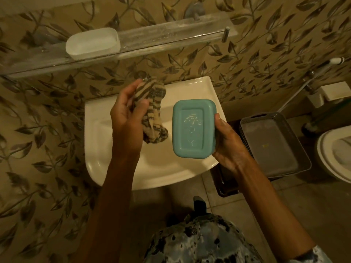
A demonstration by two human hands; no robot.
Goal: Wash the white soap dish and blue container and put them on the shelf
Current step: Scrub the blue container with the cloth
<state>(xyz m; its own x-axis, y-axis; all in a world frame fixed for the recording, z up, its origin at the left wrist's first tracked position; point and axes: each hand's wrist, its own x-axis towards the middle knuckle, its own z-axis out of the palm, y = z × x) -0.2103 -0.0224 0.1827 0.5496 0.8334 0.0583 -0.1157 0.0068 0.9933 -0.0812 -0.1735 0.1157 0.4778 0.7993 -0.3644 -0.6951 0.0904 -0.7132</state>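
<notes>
The blue container (194, 128) sits just right of the picture's centre, held over the white sink (106, 168) with its embossed flat face turned up toward the camera. The right hand (228, 143) grips it from its 3 o'clock edge, thumb pressed on the rim and fingers hidden behind it. At the container's 9 o'clock, just beside it and not touching, the left hand (126, 114) is curled around a striped cloth (153, 111), which hangs bunched from its fingers over the basin. At 11 o'clock from the container, well apart, the white soap dish (93, 43) rests on the glass shelf (171, 33) against the leaf-patterned wall. At 3 o'clock from the container, beyond the right hand, a grey basket (275, 143) stands on the floor, with a toilet (336, 156) at the frame's right edge.
</notes>
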